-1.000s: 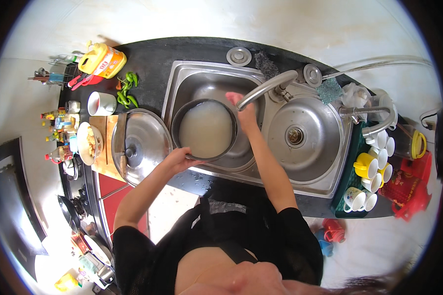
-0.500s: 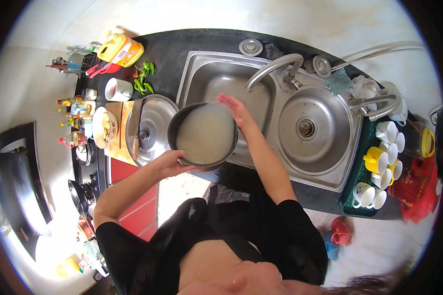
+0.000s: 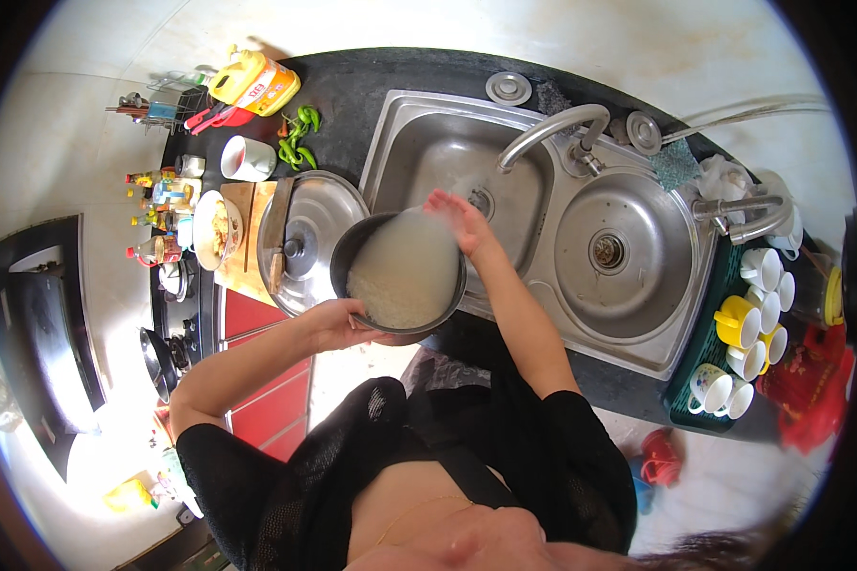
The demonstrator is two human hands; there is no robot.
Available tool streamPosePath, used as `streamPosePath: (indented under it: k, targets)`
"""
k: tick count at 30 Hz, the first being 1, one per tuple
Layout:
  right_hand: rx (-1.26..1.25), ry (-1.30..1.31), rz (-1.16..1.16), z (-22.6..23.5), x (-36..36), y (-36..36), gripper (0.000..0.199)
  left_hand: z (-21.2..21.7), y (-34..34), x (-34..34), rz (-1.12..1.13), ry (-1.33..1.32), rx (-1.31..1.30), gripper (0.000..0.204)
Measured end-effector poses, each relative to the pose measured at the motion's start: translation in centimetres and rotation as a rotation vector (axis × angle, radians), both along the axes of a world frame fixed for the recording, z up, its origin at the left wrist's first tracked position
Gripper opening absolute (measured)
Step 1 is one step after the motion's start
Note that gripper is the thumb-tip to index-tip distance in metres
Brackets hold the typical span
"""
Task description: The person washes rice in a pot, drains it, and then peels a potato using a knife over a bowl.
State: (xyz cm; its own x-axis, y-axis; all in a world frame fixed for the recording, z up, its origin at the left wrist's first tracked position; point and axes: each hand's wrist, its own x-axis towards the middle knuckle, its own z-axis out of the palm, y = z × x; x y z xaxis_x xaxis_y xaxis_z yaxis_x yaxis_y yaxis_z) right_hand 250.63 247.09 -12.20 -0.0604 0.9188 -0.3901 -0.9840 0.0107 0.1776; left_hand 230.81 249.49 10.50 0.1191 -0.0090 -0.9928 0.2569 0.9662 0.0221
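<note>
Sunlit pale floor (image 3: 714,495), black counter (image 3: 371,76)

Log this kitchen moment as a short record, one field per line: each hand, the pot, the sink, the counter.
left hand: grips the near rim of the pot
right hand: held against the pot's far lip
pot: dark, tilted toward the left sink basin, holds rice in cloudy water
faucet: over that basin
counter: steel lid, green chilies, white cup

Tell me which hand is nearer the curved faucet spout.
Right. The right hand rests at the far rim of the tilted pot, just below the faucet spout. The left hand grips the pot's near rim, farther away.
</note>
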Motion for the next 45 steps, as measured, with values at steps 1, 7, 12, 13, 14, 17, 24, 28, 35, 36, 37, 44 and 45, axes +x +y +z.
streamPosePath:
  k: [1,7,12,13,14,17,24,28,35,36,37,44,45]
  targets:
    - [-0.012,-0.006,0.013,-0.2,0.0,0.0,0.024,0.1,-0.1,0.2,-0.001,0.002,-0.003,0.032]
    - [0.029,0.055,0.054,-1.4,-1.0,-0.3,0.027,2.3,-0.9,2.3,-0.069,0.083,0.050,0.038]
    - [-0.069,0.061,0.010,-0.7,-1.8,0.0,0.029,1.9,-0.7,1.1,-0.017,0.050,0.029,0.033]
    - [-0.049,0.099,-0.003,-1.1,-1.7,0.0,0.030,2.1,-0.7,1.3,-0.017,0.044,0.025,0.033]
    - [-0.029,0.136,-0.015,-1.5,-1.5,0.0,0.030,2.2,-0.7,1.5,-0.016,0.037,0.021,0.033]
    - [-0.039,0.115,-0.041,-1.4,-1.5,0.0,0.030,1.9,-0.7,1.3,-0.021,0.035,0.025,0.033]
    - [-0.082,0.048,-0.081,-0.4,-1.4,0.0,0.029,2.8,-0.9,2.5,-0.123,0.114,0.096,0.037]
    - [-0.085,0.000,-0.122,-0.5,-1.6,0.0,0.027,2.5,-0.7,2.4,-0.104,0.124,0.094,0.038]
    - [-0.119,-0.043,-0.145,-1.0,-1.7,-0.2,0.028,2.0,-0.2,2.6,-0.090,0.109,0.055,0.039]
    - [-0.115,-0.032,-0.149,-1.1,-1.6,-0.2,0.028,2.2,-0.2,2.9,-0.095,0.118,0.058,0.039]
    - [-0.124,-0.008,-0.150,-0.9,-1.6,-0.3,0.028,2.4,-0.3,3.2,-0.097,0.129,0.061,0.039]
    - [-0.081,0.082,-0.175,-1.5,-1.6,-0.5,0.024,2.4,-0.1,3.9,-0.078,0.136,0.053,0.040]
    - [-0.082,0.096,-0.178,-1.5,-1.6,-0.5,0.024,2.4,-0.1,4.0,-0.080,0.133,0.057,0.040]
